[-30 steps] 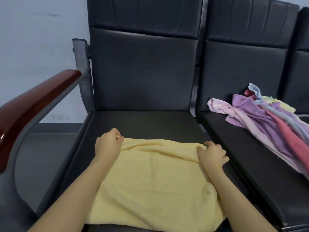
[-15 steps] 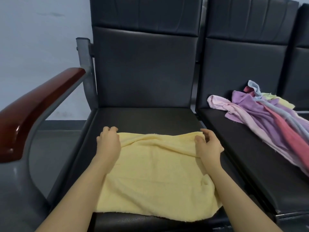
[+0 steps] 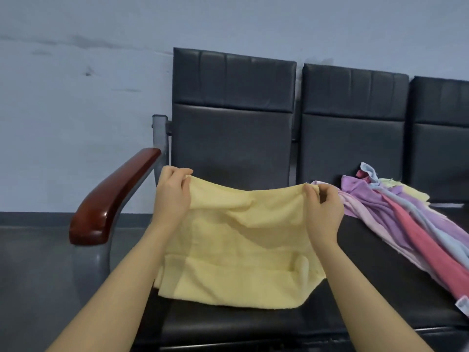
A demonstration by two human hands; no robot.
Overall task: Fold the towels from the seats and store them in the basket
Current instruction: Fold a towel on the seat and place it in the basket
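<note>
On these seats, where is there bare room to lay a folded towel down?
Bare cushion shows in front of the yellow towel on the left seat, and on the middle seat between that towel and the pile of towels. That pile crowds the middle seat's back and right.

- The yellow towel (image 3: 236, 247) was soft, nubby terry cloth, matt.
- The seat backrest (image 3: 233, 138) was dark padded leather-like upholstery with a dull sheen and stitched panels.
- The armrest (image 3: 114, 196) was glossy, varnished reddish wood.
- Its frame post (image 3: 160, 138) was grey painted metal.
- The heaped towels (image 3: 396, 214) were thin matt cloth.
</note>
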